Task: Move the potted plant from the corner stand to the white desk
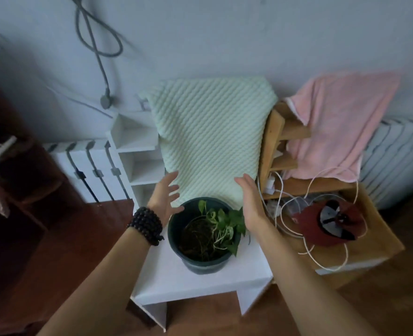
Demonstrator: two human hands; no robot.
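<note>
Head view showed me the potted plant (206, 235), a dark green pot with trailing leaves, standing on the white corner stand (198, 284). My left hand (166, 197) and right hand (251, 200) flanked its rim, fingers spread wide, holding nothing. A mint knitted towel (210, 137) hung just behind, white cables (305, 229) lay beside. I judged a hasty lift could snag the towel or crush the leaves under my right palm.
</note>
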